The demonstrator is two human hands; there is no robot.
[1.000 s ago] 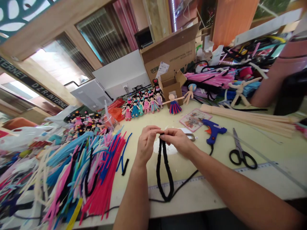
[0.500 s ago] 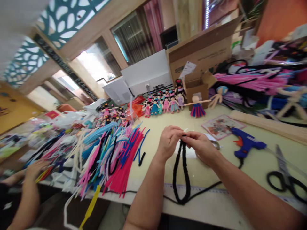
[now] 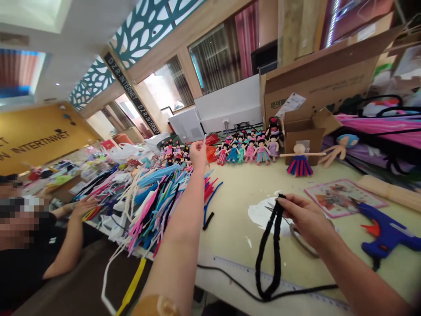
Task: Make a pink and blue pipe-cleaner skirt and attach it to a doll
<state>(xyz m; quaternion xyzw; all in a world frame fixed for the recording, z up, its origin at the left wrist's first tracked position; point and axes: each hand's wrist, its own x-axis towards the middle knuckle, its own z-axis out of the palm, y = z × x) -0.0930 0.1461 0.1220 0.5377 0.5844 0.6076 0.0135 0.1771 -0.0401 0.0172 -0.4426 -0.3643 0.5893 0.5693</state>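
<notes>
My right hand (image 3: 305, 213) pinches the top ends of a black fuzzy pipe-cleaner loop (image 3: 277, 245), which hangs down over the table edge area. My left arm is stretched far forward across the table. My left hand (image 3: 198, 154) has its fingers curled beside a pale straw-like stick (image 3: 204, 139); what they close on is mostly hidden. Under the right hand lies a roll of tape (image 3: 304, 243), partly covered. Near the loop is a white patch (image 3: 259, 213) with thin dark pieces on it.
Bundles of coloured pipe cleaners (image 3: 154, 193) lie left. Small dolls (image 3: 250, 149) stand at the back, with a doll in a striped skirt (image 3: 299, 164) nearer. A blue glue gun (image 3: 384, 232) and a ruler (image 3: 240, 266) lie on the table. A co-worker's hand (image 3: 86, 206) is far left.
My left hand has left the black pipe-cleaner loop and reached forward and left to the stick. My right hand still holds the loop. The view has turned left.
</notes>
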